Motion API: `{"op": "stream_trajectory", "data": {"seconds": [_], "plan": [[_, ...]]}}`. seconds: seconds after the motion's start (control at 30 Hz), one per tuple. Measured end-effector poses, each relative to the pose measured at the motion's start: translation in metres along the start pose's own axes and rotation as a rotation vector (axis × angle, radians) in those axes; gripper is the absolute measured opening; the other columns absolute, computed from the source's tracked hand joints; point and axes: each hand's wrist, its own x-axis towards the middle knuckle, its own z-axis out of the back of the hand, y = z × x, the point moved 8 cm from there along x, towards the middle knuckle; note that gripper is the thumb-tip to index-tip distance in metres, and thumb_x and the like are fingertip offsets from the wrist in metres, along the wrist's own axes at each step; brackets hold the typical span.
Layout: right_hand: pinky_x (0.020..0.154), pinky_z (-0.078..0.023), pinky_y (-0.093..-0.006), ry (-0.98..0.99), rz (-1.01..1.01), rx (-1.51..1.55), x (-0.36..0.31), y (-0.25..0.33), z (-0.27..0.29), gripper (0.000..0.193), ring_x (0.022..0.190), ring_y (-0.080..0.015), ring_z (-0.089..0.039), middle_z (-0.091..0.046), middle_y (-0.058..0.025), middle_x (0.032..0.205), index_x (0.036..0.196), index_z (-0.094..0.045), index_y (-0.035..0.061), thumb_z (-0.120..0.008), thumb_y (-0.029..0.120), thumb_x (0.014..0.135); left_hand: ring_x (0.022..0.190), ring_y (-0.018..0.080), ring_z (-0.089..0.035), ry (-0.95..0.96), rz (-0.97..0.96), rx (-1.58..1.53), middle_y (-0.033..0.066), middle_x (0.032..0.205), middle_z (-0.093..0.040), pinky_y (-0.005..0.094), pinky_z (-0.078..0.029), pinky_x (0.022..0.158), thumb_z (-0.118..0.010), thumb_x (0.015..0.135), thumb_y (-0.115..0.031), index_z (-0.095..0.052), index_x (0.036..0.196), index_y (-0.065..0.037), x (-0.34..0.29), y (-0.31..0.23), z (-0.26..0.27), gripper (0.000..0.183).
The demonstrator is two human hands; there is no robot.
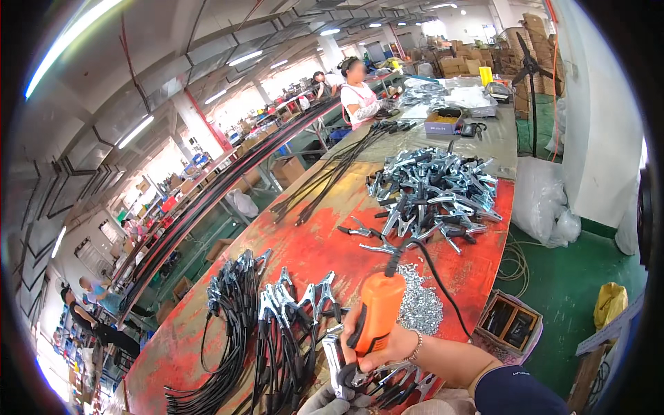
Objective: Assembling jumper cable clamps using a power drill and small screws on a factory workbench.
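My right hand (395, 347) is wrapped round an orange electric screwdriver (382, 304), its black cord rising from the top. The tool points down at a silver spring clamp (333, 356) in my gloved left hand (330, 402); its tip is hidden. Beside them lie black cables (277, 360) with metal clamps on their ends, and a second bundle of clamp-ended cables (238, 304) farther left. Small silver screws (419, 304) are heaped right of the tool. Several loose clamps (404, 386) lie near my right forearm. A big pile of clamps (432, 187) sits farther up the red, worn table (325, 238).
Bare black cables (332, 166) stretch across the table's far half. Beyond are a purple box (443, 123) and a person (360, 100) standing at the table. On the floor at right are a wooden divided box (510, 321) and plastic bags (541, 197). The screwdriver cord (443, 280) crosses the table.
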Motion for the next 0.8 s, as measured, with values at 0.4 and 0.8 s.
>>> {"op": "stream_trajectory", "data": {"seconds": [0.4,0.8], "plan": [[0.092,-0.049,-0.0473,-0.143,0.199,0.119,0.016,-0.015,0.019,0.052,0.083,-0.0145,-0.062,-0.061,-0.0047,0.089,0.111,-0.042,0.01,-0.07,-0.011,0.072,0.07,0.0165,-0.06,-0.624,-0.798,0.655,0.0124,0.088,-0.064,0.0291,-0.051,0.062,-0.054,0.091,-0.008,-0.052,0.11,0.001,-0.011,-0.053,0.013,0.021],[0.07,-0.054,-0.0262,-0.692,-0.097,-0.133,-0.033,-0.105,0.028,0.052,0.086,-0.0125,-0.063,-0.062,-0.0035,0.092,0.114,-0.046,0.005,-0.075,-0.007,0.072,0.053,0.0106,-0.052,-0.368,-0.427,-0.1,0.0107,0.085,-0.06,0.0203,-0.038,0.044,-0.054,0.088,-0.013,-0.027,0.14,-0.001,0.002,-0.021,0.05,0.059]]}}
